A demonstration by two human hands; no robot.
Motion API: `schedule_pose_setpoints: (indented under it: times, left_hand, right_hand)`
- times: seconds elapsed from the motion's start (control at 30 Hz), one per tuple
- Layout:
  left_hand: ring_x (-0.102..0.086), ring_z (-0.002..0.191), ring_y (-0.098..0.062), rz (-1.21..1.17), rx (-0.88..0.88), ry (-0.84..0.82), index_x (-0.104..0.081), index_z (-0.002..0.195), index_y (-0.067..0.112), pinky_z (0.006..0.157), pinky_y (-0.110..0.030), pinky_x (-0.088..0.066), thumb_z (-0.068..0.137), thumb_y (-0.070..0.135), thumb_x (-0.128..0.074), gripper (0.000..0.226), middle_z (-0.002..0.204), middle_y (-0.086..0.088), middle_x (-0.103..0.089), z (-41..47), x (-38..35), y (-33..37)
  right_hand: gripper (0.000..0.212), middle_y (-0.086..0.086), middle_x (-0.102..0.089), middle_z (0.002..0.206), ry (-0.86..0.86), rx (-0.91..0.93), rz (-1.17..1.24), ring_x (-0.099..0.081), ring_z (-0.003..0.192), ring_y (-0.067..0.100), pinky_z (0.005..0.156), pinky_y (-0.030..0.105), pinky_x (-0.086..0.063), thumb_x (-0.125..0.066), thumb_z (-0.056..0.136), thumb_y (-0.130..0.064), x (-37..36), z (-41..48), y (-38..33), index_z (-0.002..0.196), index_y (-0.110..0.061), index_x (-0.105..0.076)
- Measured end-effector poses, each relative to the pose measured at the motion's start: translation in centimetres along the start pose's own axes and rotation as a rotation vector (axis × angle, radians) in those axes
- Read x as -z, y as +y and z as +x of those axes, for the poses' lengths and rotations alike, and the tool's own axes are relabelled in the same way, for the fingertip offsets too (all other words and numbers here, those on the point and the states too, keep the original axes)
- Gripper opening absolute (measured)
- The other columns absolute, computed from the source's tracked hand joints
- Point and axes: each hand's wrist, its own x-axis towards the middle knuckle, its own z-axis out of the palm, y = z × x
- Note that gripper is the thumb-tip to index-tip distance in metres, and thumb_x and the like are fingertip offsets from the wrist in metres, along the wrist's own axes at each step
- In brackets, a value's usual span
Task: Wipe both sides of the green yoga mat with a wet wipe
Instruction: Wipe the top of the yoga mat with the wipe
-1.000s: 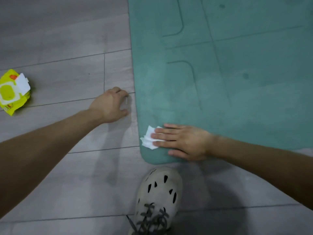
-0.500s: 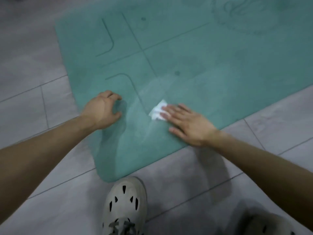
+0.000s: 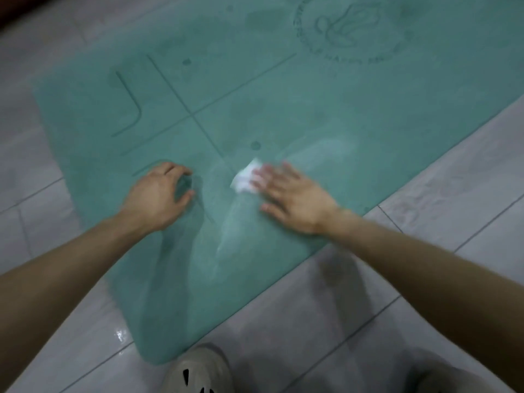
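the straight, slightly spread fingers of the right hand lie flat on a crumpled white wet wipe and press it against the green yoga mat. the wipe pokes out beyond the fingertips, and motion blur softens both. the thumb lies apart from the fingers on the mat's surface, near the mat's long edge.

just beside it, the left hand is propped on the mat. its fingers are bent in a loose claw with the tips touching the surface and the thumb held apart, and it holds nothing. the two hands are close but do not touch.

a pale, glossy streak runs along the mat from under the wipe toward the near corner. printed guide lines cross beyond the hands, with a curved corner mark to the left and a round emblem at the far right. its lettering is too blurred to read.

the mat lies unrolled and flat, at an angle, on a floor of glossy grey tiles. both bare forearms reach in from the bottom of the view. a pale perforated shoe stands on the tiles at the mat's near corner.
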Motion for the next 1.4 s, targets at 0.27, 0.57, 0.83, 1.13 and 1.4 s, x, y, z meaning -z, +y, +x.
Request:
schedule_pose_setpoints:
  times: [0.27, 0.57, 0.83, 1.13, 1.4]
  left_hand:
    - [-0.056, 0.128, -0.031, -0.029, 0.015, 0.028, -0.059, 0.136, 0.021, 0.109, -0.048, -0.048, 0.100, 0.041, -0.064, 0.041, 0.135, -0.005, -0.058, 3.0, 0.2, -2.8]
    - [-0.053, 0.131, -0.033, -0.015, -0.060, 0.069, -0.054, 0.139, 0.019, 0.113, -0.049, -0.045, 0.103, 0.046, -0.055, 0.044, 0.139, -0.006, -0.057, 7.0, -0.5, -5.5]
    - [-0.044, 0.143, -0.032, -0.006, -0.041, 0.113, -0.046, 0.148, 0.018, 0.119, -0.053, -0.038, 0.104, 0.050, -0.032, 0.056, 0.155, -0.008, -0.048, 11.6, -2.0, -6.1]
    - [-0.036, 0.151, -0.032, -0.007, 0.072, 0.269, -0.044, 0.154, 0.014, 0.127, -0.053, -0.024, 0.109, 0.045, -0.033, 0.056, 0.163, -0.012, -0.042, 15.7, -3.6, -8.0]
    - [-0.036, 0.153, -0.024, -0.059, 0.059, 0.405, -0.051, 0.152, 0.016, 0.128, -0.049, -0.023, 0.106, 0.037, -0.042, 0.051, 0.163, -0.006, -0.044, 15.2, -5.1, -8.4]
  right_hand:
    - [0.078, 0.011, -0.016, 0.175, 0.081, -0.282, 0.169, -0.008, 0.163, 0.028, 0.130, 0.047, -0.014, -0.033, 0.106, -0.059, -0.1, 4.7, -1.0, 0.166, -0.011, -0.024]
    - [0.070, 0.004, -0.020, 0.175, 0.012, -0.549, 0.045, -0.015, 0.162, 0.020, 0.132, 0.044, -0.004, -0.016, 0.106, -0.056, 1.5, 7.3, 10.5, 0.166, -0.022, -0.026]
    - [0.069, 0.009, -0.022, 0.174, -0.086, 0.151, 0.093, -0.011, 0.163, 0.024, 0.132, 0.046, -0.009, -0.034, 0.108, -0.053, -2.0, 10.2, -5.0, 0.165, -0.014, -0.030]
    - [0.077, 0.008, -0.012, 0.176, 0.100, -0.899, 0.027, -0.005, 0.163, 0.023, 0.132, 0.048, -0.004, -0.014, 0.104, -0.057, 0.9, 12.6, 10.5, 0.168, -0.015, -0.019]
    - [0.065, 0.001, -0.020, 0.174, -0.138, 0.120, 0.004, -0.014, 0.162, 0.018, 0.132, 0.042, -0.003, -0.021, 0.110, -0.053, 0.5, 15.4, 3.8, 0.167, -0.024, -0.025]
